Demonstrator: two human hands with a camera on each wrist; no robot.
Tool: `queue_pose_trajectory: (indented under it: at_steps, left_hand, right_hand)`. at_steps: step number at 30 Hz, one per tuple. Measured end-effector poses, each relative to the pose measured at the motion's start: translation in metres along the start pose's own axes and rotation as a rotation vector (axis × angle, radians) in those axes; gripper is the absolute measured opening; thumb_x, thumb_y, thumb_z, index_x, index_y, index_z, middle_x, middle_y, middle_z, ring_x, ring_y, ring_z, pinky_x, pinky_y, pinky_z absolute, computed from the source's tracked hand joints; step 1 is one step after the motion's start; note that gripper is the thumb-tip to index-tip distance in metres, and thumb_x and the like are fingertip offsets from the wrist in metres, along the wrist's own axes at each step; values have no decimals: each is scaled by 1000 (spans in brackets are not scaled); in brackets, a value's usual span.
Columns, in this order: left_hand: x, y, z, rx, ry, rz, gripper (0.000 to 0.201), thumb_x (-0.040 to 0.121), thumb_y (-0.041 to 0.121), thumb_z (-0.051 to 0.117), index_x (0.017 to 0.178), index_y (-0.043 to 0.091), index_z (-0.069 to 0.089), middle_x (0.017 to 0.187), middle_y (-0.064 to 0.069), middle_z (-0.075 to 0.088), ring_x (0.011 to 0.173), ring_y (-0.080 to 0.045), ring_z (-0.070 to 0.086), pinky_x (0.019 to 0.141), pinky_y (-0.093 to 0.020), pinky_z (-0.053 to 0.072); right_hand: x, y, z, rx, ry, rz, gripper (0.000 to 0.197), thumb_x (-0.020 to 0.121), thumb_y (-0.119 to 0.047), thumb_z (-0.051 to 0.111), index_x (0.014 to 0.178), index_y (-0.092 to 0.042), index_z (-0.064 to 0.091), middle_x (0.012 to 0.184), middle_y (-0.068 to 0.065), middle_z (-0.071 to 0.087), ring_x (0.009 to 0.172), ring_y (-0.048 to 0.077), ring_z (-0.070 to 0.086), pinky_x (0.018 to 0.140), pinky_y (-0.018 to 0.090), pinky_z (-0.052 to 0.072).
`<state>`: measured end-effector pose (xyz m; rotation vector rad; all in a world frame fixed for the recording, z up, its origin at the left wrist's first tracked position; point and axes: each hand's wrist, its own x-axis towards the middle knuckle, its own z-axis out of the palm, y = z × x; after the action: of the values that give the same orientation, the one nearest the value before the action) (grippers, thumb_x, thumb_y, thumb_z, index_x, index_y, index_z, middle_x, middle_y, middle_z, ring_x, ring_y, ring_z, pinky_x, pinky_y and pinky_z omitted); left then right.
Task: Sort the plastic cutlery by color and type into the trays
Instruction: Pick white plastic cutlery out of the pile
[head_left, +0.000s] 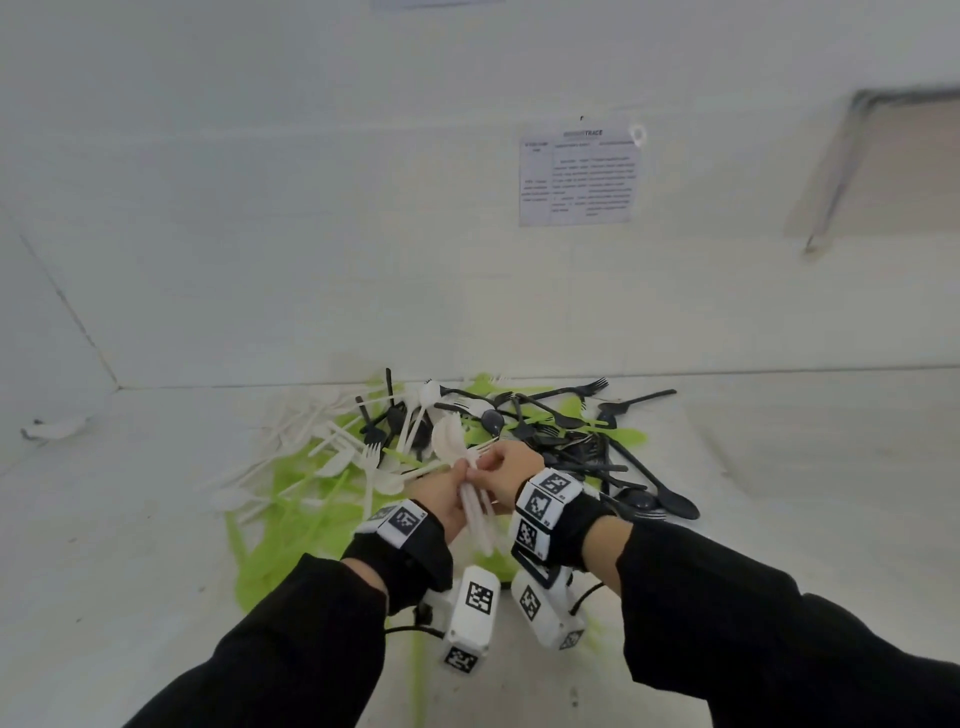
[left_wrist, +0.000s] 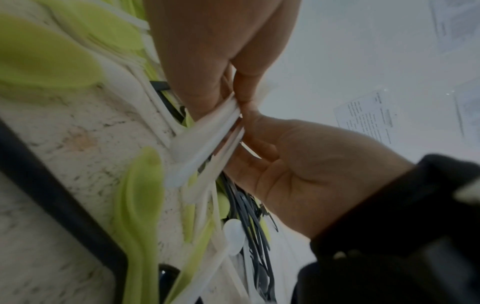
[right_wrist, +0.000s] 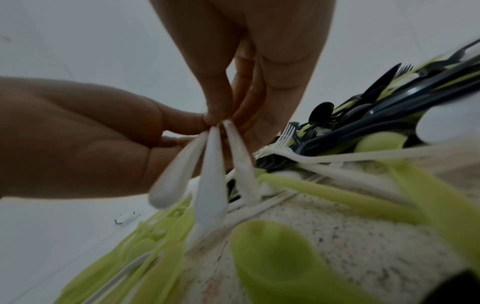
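Left hand (head_left: 445, 496): curled around a bundle of white spoons (head_left: 470, 483), bowls up and away from the body, handles pointing down toward the wrists.
Right hand (head_left: 511, 467): fingertips pinched together on the same bundle, just beside the left thumb; knuckles raised, wrist close against the left wrist.
Bundle from the right wrist view: three white handles (right_wrist: 211, 179) fanning out and downward from the pinch point, ends free in the air above the pile.
Bundle from the left wrist view: white handles (left_wrist: 207, 144) pressed side by side between the two hands; blurred.
Pile (head_left: 441, 436): mixed plastic cutlery heaped on the white tabletop (head_left: 130, 519) against the back wall, right under and beyond the hands.
White cutlery (head_left: 311, 441): spoons and forks, mostly on the left side of the pile.
Green cutlery (head_left: 291, 519): spread near the front left, more showing through at the back.
Black cutlery (head_left: 597, 452): forks and spoons gathered on the right, one black spoon (head_left: 670, 499) lying at the near right edge.
Trays: none visible in the head view.
Printed sheet (head_left: 579, 176): stuck on the wall above the pile; text too blurred to read.
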<state>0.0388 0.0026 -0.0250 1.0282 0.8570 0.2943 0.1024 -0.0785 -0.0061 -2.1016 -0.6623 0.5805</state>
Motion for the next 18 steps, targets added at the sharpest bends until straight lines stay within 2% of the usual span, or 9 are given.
queue_pose_trajectory:
  at_steps: [2,3,7,10,12,13,15,16,18]
  left_hand:
    - [2,-1,3,30,5,19,33,101,16,36,121,-7,49,95,-18,63,93,-35,59,94,-51,44]
    - [5,-1,5,32,-1,15,35,101,17,35,123,-7,48,92,-18,63,95,-36,58,97,-53,43]
    - [2,-1,15,30,-62,-18,42,102,18,33,134,-8,42,118,-25,57,120,-39,50,104,-49,39]
    - [0,-2,16,-32,-120,-50,40,102,17,30,131,-8,44,123,-20,54,120,-38,49,93,-44,41]
    - [-1,-2,16,-31,-128,-75,37,102,15,34,129,-7,46,103,-20,60,96,-34,57,80,-42,44]
    - [-1,-1,17,-23,-109,-88,33,101,13,36,124,-6,49,90,-16,58,84,-30,56,77,-41,44]
    - [-2,0,18,-37,-103,-127,22,101,10,35,96,2,54,76,-9,48,72,-23,48,71,-34,40]
    - [-1,1,19,-46,-102,-134,27,101,10,32,81,6,49,72,-6,40,66,-20,40,64,-29,35]
    - [-2,4,21,-55,-80,-134,35,101,10,30,68,11,39,68,-4,32,58,-14,29,55,-27,25]
  right_hand:
    - [0,2,-1,40,-16,2,26,85,-26,65,64,-27,49,89,6,66,94,26,67,85,42,55]
    - [0,2,-2,48,-7,12,27,85,-25,65,63,-27,50,89,5,65,95,26,67,85,42,55]
    - [4,4,-7,59,20,33,26,83,-21,66,63,-28,53,93,5,68,94,23,67,84,39,56]
    - [4,5,-12,74,-65,64,19,85,-17,65,68,-23,58,96,13,71,88,28,69,82,43,57]
    - [3,4,-19,-5,-148,55,15,86,-18,64,72,-21,60,82,8,68,77,25,67,80,41,58]
    - [2,3,-25,-70,-190,48,10,86,-16,64,76,-19,63,75,3,64,71,20,63,75,35,58]
    - [1,0,-40,-218,-237,36,12,86,-9,61,94,-13,70,77,-3,63,69,14,58,63,22,51]
    - [3,-1,-49,-339,-222,26,19,87,-8,59,101,-11,70,86,-2,66,77,15,59,64,19,50]
    - [3,0,-65,-593,-231,29,25,88,-7,57,109,-11,69,109,3,67,98,17,62,78,21,51]
